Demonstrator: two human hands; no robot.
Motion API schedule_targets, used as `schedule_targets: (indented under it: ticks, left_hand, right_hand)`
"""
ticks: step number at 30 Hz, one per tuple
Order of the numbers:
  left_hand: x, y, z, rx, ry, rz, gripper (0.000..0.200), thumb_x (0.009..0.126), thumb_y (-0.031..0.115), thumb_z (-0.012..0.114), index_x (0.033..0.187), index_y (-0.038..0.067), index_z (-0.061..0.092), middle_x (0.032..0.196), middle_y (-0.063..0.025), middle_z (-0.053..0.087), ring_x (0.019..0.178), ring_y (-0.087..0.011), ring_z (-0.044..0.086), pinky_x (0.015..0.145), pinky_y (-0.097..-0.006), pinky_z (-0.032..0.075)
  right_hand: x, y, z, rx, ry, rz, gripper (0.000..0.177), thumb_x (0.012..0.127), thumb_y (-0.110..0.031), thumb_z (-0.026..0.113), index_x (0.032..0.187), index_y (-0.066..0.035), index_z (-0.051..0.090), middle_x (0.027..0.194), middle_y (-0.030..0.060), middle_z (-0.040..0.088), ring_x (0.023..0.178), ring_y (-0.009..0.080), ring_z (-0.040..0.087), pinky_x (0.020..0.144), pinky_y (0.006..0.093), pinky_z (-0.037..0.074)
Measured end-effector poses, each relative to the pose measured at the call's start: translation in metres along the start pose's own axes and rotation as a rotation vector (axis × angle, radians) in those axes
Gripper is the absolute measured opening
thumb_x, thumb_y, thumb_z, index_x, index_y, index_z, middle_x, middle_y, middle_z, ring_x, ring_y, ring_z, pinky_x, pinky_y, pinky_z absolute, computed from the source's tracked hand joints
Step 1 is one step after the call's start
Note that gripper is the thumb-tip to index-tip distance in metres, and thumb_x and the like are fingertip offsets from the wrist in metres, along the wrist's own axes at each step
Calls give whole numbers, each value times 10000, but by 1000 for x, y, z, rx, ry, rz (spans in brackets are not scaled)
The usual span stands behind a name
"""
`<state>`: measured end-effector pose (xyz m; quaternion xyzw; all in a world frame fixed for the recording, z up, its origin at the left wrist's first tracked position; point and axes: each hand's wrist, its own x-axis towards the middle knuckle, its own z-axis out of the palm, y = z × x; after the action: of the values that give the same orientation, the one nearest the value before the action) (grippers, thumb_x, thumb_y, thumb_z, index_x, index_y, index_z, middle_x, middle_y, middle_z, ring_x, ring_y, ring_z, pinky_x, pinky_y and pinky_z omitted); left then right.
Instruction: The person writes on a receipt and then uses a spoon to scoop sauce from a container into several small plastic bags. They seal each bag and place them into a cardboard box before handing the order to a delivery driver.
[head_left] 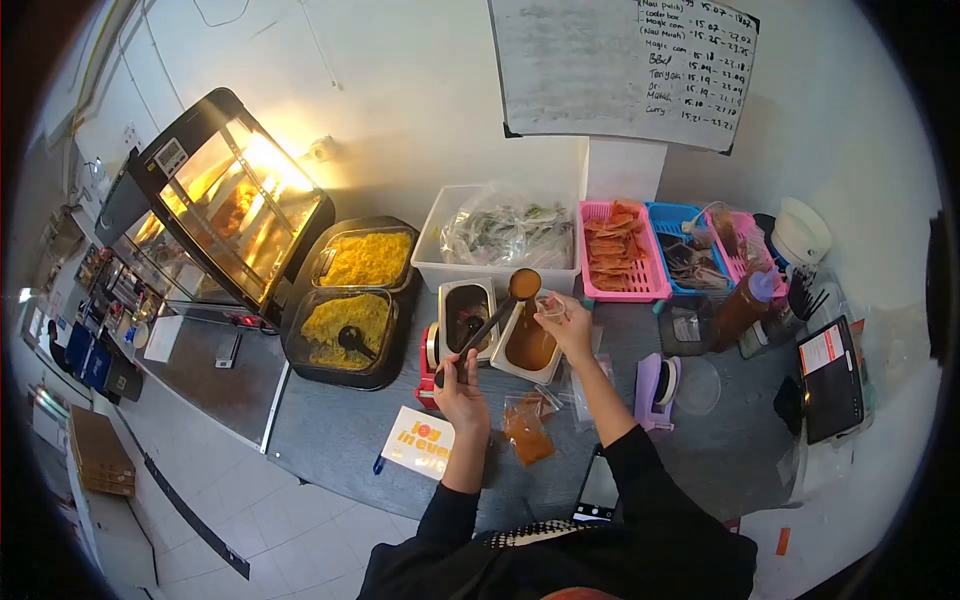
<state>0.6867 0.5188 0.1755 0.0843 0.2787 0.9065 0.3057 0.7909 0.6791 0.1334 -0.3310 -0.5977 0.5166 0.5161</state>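
Observation:
My left hand (462, 395) is closed round the black handle of a ladle (524, 284), whose bowl is full of brown sauce. The ladle's bowl is raised above the far end of a metal container of brown sauce (532, 345). Just right of the bowl, my right hand (568, 328) holds a small clear plastic bag (549, 306) by its top. A second metal container (466, 305), with a dark utensil inside, stands to the left. Filled sauce packets (528, 430) lie on the table between my forearms.
Two trays of yellow food (368, 258) stand left, beside a lit warmer (240, 205). Behind are a white bin (430, 262) and pink basket (625, 293). A purple tape dispenser (655, 392), phone (597, 490), sauce bottle (740, 310) and tablet (832, 380) are right.

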Motion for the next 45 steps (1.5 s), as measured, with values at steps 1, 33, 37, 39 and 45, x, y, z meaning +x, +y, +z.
schedule_targets:
  ticks: [1, 33, 37, 39, 45]
  left_hand:
    - [0, 0, -1, 25, -37, 29, 187, 869, 143, 476, 908, -33, 527, 919, -104, 564, 918, -240, 566, 855, -302, 470]
    - [6, -37, -27, 543, -199, 66, 200, 862, 134, 484, 950, -45, 494, 858, -106, 547, 852, -197, 556, 790, -261, 439]
    - [3, -32, -14, 1397, -312, 712, 486, 776, 221, 604, 1137, -19, 385, 1061, -183, 420, 913, -266, 457, 794, -394, 367]
    - [-7, -14, 15, 1377, -428, 902, 456, 747, 223, 627, 1102, 12, 435, 1086, -185, 398, 947, -293, 442, 817, -411, 348]
    - [-24, 18, 54, 1288, -919, 545, 191, 730, 61, 607, 914, 45, 559, 1131, -160, 376, 961, -295, 479, 774, -362, 407]
  right_hand:
    - [5, 10, 6, 71, -5, 3, 456, 661, -28, 701, 1076, 40, 522, 942, 70, 563, 920, 139, 538, 812, 257, 436]
    - [-4, -4, -7, -21, 187, -234, 538, 629, -7, 729, 1114, 42, 501, 930, 35, 495, 829, 106, 515, 728, 216, 448]
    - [-22, -30, -12, -121, 145, -365, 578, 598, -23, 752, 1115, 42, 503, 890, 36, 473, 805, 107, 475, 724, 219, 436]
    - [-37, -48, -9, -216, 153, -417, 597, 571, -61, 767, 1113, 0, 522, 873, 67, 498, 789, 151, 510, 703, 256, 446]
    - [-83, -81, 3, -271, 120, -476, 611, 573, -54, 752, 1139, -42, 521, 882, 82, 515, 792, 178, 525, 689, 262, 438]
